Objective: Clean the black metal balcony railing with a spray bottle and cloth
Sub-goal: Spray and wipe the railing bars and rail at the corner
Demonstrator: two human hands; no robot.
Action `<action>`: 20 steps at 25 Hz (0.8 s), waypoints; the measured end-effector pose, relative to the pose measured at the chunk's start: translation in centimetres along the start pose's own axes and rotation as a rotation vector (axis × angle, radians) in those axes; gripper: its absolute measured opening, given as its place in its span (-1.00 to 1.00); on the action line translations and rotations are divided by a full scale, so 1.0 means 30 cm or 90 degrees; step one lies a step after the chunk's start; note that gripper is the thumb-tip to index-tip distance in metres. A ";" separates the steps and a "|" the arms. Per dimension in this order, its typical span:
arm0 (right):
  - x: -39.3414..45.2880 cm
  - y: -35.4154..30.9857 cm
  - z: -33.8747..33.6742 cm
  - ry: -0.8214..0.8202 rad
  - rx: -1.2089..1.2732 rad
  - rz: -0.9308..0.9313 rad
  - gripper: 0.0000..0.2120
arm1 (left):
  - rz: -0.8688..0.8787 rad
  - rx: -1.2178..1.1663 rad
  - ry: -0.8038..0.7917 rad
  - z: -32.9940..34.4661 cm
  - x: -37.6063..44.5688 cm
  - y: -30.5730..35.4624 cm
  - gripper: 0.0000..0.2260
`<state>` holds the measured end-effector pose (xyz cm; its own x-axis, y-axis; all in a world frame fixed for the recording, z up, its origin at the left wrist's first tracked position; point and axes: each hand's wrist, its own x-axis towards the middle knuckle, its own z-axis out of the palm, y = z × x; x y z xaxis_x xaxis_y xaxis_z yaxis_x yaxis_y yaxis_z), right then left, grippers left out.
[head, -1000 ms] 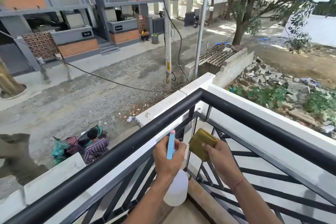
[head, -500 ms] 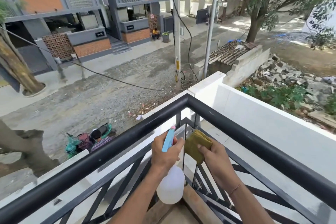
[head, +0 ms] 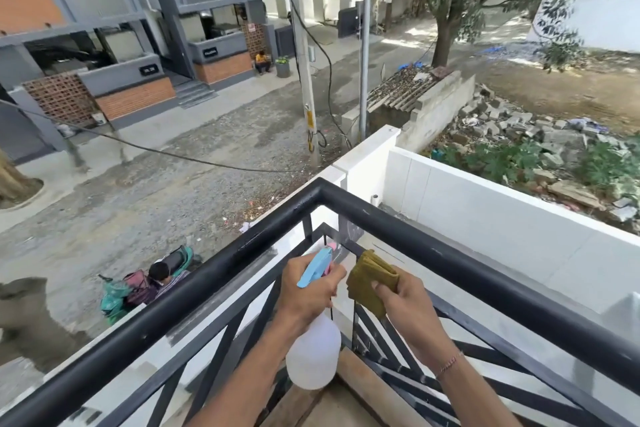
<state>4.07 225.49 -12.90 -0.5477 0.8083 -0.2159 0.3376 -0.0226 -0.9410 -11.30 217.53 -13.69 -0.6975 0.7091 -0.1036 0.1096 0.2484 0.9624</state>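
Two hands work just inside the corner of the black metal balcony railing (head: 450, 265), below its top rail. The left hand (head: 308, 291) wraps the neck of a white spray bottle (head: 313, 354), fingers curled over the blue and pink trigger head (head: 317, 267), whose nozzle points at the inner corner bars. A faint haze near the nozzle suggests mist leaving it, though that is hard to confirm. The right hand (head: 403, 298) pinches a folded olive-yellow cloth (head: 372, 279) between thumb and fingers, the cloth held up against or just beside the slanted bar at the corner; whether it actually touches the metal I cannot tell.

The step in hand looks like wetting the corner joint before wiping. To do it well, I would aim the nozzle at the weld where the vertical post meets the diagonals, so little spray drifts past the bars onto the white parapet wall (head: 502, 218) or over the edge. The bottle hangs bottom-heavy, so a firm hold at the neck matters. The cloth should follow straight away, wrapped round each bar and drawn along it, not just dabbed on the face. The top rail shows pale scuffs and specks that likely need the same treatment afterwards.
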 end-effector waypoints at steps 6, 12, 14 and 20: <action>-0.034 0.040 0.014 0.069 -0.015 0.039 -0.78 | 0.031 -0.021 -0.096 0.012 0.027 -0.007 -0.88; -0.065 0.056 0.032 0.127 -0.005 0.073 -0.77 | 0.062 0.021 -0.134 0.027 0.038 -0.010 -0.77; -0.081 0.057 0.032 0.143 0.000 0.082 -0.78 | 0.068 0.005 -0.164 0.032 0.038 -0.006 -0.84; -0.147 0.073 0.023 0.205 0.019 0.100 -0.78 | 0.110 0.048 -0.209 0.081 0.008 -0.019 -0.81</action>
<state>6.70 221.48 -14.20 -0.2200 0.9376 -0.2693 0.3732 -0.1742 -0.9113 -9.81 219.16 -14.88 -0.4017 0.9153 -0.0279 0.2655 0.1456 0.9531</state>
